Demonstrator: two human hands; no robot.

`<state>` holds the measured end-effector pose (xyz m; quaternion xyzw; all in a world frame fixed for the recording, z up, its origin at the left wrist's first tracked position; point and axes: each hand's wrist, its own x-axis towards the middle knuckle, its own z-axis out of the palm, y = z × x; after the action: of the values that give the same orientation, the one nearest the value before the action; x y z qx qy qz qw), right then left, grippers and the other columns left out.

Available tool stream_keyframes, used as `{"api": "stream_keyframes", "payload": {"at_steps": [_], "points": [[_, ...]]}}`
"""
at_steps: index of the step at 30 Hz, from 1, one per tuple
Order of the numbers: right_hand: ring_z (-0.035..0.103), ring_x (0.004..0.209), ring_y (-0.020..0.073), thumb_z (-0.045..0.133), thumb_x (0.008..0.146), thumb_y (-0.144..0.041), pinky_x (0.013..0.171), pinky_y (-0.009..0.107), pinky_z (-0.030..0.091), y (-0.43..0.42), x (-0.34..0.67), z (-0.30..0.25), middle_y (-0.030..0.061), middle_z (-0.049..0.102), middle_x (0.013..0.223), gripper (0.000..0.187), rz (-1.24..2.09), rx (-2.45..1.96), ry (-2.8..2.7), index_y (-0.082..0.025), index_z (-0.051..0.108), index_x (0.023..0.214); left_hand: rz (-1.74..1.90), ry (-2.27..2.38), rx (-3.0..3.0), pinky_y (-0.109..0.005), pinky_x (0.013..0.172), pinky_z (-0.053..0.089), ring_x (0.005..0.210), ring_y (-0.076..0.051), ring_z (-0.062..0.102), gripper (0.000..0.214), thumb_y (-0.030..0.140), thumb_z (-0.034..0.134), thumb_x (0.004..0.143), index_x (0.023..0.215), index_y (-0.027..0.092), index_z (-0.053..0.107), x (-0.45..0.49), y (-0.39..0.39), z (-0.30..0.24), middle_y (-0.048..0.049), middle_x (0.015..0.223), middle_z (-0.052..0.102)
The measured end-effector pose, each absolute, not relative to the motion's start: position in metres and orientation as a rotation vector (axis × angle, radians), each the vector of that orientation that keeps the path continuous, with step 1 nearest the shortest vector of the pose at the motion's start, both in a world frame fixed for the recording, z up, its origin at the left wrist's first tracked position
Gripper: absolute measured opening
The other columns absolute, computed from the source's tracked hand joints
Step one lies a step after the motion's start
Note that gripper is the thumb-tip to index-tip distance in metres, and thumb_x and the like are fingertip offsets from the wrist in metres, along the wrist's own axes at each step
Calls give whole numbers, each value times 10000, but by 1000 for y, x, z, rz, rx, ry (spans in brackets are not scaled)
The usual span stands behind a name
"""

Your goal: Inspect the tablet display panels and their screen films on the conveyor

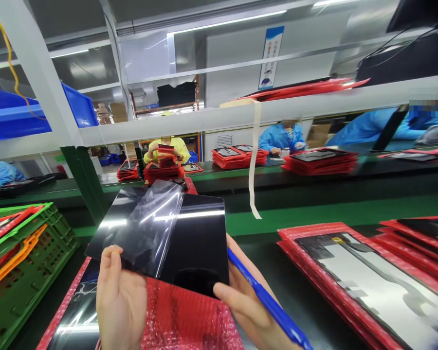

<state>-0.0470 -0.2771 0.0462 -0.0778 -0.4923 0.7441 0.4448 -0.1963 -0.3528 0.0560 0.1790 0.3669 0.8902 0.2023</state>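
Note:
A glossy black screen panel [200, 243] is held tilted in front of me by my right hand [250, 304], thumb on its lower right corner. The same hand has a blue pen [270, 301] lying across it. My left hand [120, 301] pinches the lower left edge of a clear film [156, 223], which is partly lifted and folded over the panel's left half. Below the panel lies a red bubble-wrap sleeve [190, 316]. Another black screen [78, 311] rests at lower left, beside my left hand.
To the right, screen panels with silver backs [372, 277] lie on red bubble-wrap sleeves. A green crate [40, 277] stands at left. Masking tape [253, 170] hangs from the white shelf bar [190, 125]. Co-workers and red stacks [237, 158] are across the bench.

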Motion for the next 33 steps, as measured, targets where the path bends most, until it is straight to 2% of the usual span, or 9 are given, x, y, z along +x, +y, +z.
{"api": "stream_keyframes", "payload": {"at_steps": [6,10,14,20,23,28,33], "points": [[291,1403,269,798,661,-249,1112,443,346,-281,-46,40,39,494,1425,932,1722,-275,-1367,-309,303,1449,2573,932,578,-294,714,544,768,-173,655,101,332,645,808,840,260,582,-188,-361,59,14,776,659],[318,1390,272,772,706,-328,1101,446,352,-283,-44,36,60,441,1463,921,1773,-244,-1352,-309,256,1469,2619,950,545,-291,711,547,784,-172,659,80,319,633,816,838,255,591,-191,-361,63,18,817,666],[327,1385,260,785,699,-389,1101,460,325,-286,-42,24,44,409,1487,901,1929,-98,-1281,-377,281,1446,2612,956,428,-283,700,541,785,-166,656,82,316,634,803,841,245,618,-200,-358,71,28,851,675],[331,1383,264,777,699,-332,1108,471,292,-285,-44,20,43,430,1472,863,1963,54,-1303,-380,320,1429,2566,949,382,-264,721,528,764,-144,644,72,289,647,785,802,221,633,-206,-353,76,39,830,671],[357,1370,273,772,691,-304,1095,466,325,-285,-45,28,23,424,1474,865,1974,73,-1347,-392,320,1424,2576,959,396,-252,752,518,760,-129,634,58,275,624,802,815,222,645,-207,-351,76,48,819,670],[532,1233,277,745,715,-276,1010,431,436,-286,-47,37,41,555,1354,747,1998,26,-1281,-363,401,1373,2559,939,419,-266,790,503,800,-141,625,53,264,615,798,796,215,636,-211,-350,75,37,821,663],[636,1072,243,736,734,-251,929,379,487,-284,-47,46,38,693,1108,468,1996,-25,-1246,-298,565,1168,2639,1056,345,-210,819,453,806,-108,584,24,227,641,727,735,206,650,-225,-348,68,64,764,625]]}}
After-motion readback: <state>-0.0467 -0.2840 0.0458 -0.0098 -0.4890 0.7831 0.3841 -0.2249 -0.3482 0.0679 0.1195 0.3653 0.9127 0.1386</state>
